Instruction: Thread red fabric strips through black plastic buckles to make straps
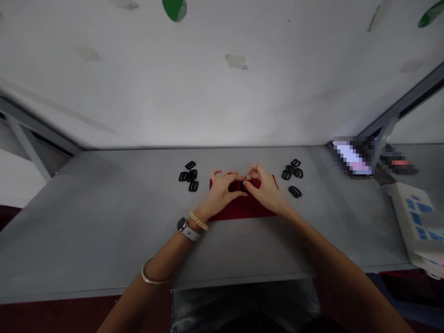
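Forearms [333, 249] frame my view; left hand [222, 190] and right hand [266, 188] pinch a small black piece [243, 186] over red cloth [239, 212]. I judge it unfinished, with black buckles [193, 186] loose on both sides.

I hold a small black piece [243, 186] in the fingertips of my left hand [225, 188] and right hand [263, 188], my fingers hiding most of its outline. It sits just above or against a red cloth [239, 212], spread flat, its near edge running nearly straight left to right. On the surface to the left lie black buckles [183, 176], bunched and partly overlapping; to the right, more rounded black loops [286, 174], one lying nearer, apart.
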Action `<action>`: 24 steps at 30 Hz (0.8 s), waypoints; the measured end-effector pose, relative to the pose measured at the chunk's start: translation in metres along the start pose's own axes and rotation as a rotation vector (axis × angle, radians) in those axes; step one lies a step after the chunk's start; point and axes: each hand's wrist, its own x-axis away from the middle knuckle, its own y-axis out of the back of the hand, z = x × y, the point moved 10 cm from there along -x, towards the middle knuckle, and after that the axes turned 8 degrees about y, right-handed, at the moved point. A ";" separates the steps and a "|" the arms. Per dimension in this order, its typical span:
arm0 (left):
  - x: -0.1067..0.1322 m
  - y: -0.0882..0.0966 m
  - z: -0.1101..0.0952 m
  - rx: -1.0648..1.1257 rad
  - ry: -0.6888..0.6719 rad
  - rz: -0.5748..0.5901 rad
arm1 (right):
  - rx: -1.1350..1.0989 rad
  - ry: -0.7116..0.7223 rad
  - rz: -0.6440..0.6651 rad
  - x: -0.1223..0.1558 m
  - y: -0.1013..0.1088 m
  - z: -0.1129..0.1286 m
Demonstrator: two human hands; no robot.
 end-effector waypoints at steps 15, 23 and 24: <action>0.003 0.013 -0.003 0.061 0.036 -0.137 | -0.137 -0.095 -0.146 0.003 0.011 -0.009; 0.003 0.009 -0.007 0.009 -0.001 -0.133 | -0.125 -0.081 -0.149 0.003 0.012 -0.006; 0.003 0.009 -0.008 -0.006 0.001 -0.138 | -0.127 -0.085 -0.168 0.003 0.013 -0.008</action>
